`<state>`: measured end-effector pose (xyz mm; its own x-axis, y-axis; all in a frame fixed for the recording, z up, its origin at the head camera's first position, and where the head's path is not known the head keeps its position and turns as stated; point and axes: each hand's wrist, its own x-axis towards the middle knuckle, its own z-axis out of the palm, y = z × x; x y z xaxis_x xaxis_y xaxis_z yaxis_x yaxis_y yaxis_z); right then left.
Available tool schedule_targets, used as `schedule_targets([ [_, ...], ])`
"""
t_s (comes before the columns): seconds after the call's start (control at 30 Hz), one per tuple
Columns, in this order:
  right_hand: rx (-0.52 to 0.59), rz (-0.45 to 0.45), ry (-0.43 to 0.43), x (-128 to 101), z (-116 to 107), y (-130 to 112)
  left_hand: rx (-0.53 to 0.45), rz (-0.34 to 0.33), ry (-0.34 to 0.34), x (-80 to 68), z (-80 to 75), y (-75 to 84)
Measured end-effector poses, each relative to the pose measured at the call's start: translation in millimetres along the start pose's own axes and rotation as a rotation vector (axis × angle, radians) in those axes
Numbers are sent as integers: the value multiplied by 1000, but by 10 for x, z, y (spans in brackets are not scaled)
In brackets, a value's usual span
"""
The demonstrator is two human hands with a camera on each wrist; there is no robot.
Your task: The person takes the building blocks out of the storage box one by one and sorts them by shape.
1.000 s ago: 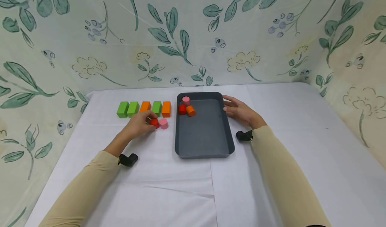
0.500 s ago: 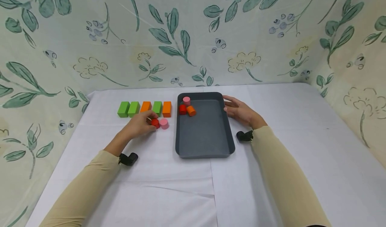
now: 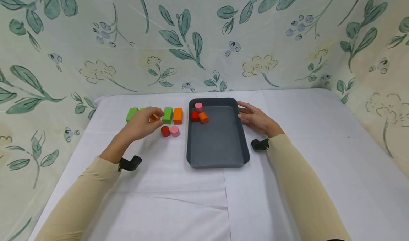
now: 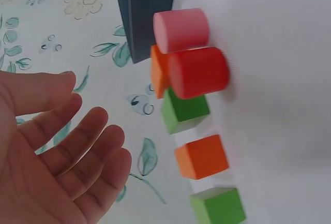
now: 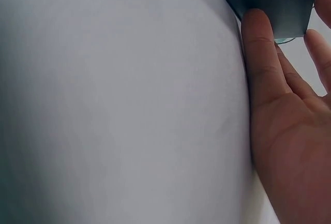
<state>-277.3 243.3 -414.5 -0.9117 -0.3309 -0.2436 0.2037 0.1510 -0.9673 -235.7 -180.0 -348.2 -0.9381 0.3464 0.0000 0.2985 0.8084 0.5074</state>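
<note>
My left hand (image 3: 142,123) is raised above the row of blocks, its fingers loosely bent and holding nothing. Just in front of it a red cylinder (image 3: 165,131) and a pink cylinder (image 3: 174,131) stand side by side on the cloth. In the left wrist view the red cylinder (image 4: 199,72) is apart from the fingers (image 4: 103,172). My right hand (image 3: 257,119) rests at the right side of the dark grey tray (image 3: 218,155), fingertips touching its wall. Inside the tray's far left corner are a pink cylinder (image 3: 198,107), a red cylinder (image 3: 194,116) and an orange cylinder (image 3: 203,118).
Green and orange rectangular blocks line up left of the tray, among them a green block (image 3: 167,115) and an orange block (image 3: 177,116); the left hand partly covers others. A white cloth (image 3: 179,205) covers the table. Behind hangs a leaf-patterned curtain (image 3: 204,38).
My left hand has let go of the red cylinder and lifted up and slightly left. The red cylinder stays beside the pink one. The right hand and tray have not moved.
</note>
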Motion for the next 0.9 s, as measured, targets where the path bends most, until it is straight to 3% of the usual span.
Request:
schedule_targets([
  [0.23, 1, 1, 4, 26, -8, 18, 25, 37, 4, 89, -144, 239],
  [0.4, -12, 4, 14, 41, -16, 43, 3, 85, -6, 216, -145, 418],
  [0.7, 26, -8, -14, 8, -26, 38, 6, 196, -59, 585, 94, 710],
  [0.9, 13, -4, -24, 8, -21, 15, 41, 195, -99, 795, 269, 803],
])
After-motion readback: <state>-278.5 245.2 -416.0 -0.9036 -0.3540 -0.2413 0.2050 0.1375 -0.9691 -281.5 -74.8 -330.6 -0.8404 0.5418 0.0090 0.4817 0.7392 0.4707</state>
